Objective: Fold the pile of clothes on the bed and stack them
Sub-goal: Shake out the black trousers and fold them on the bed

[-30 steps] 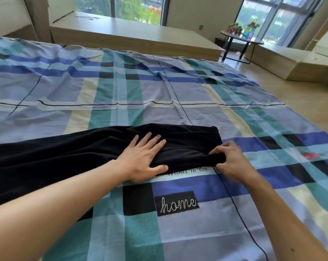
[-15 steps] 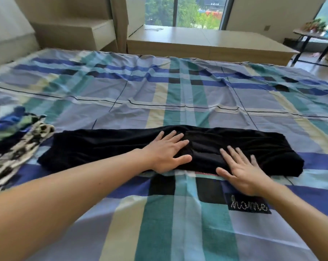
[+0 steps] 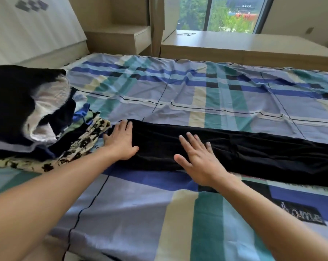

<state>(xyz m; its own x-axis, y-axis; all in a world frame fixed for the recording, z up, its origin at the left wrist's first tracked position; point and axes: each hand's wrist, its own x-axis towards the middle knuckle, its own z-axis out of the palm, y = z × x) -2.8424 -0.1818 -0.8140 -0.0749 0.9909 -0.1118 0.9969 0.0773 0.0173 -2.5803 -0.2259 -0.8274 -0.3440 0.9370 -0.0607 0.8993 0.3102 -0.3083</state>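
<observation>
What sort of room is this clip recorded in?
Most likely a bedroom: a bed under a blue, teal and cream plaid sheet, a heap of unfolded clothes on it, and a pale wooden bedside shelf by a window.

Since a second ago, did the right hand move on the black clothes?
Yes. The right hand slid left along the black garment, away from the "home" patch on the bedsheet that it was beside.
</observation>
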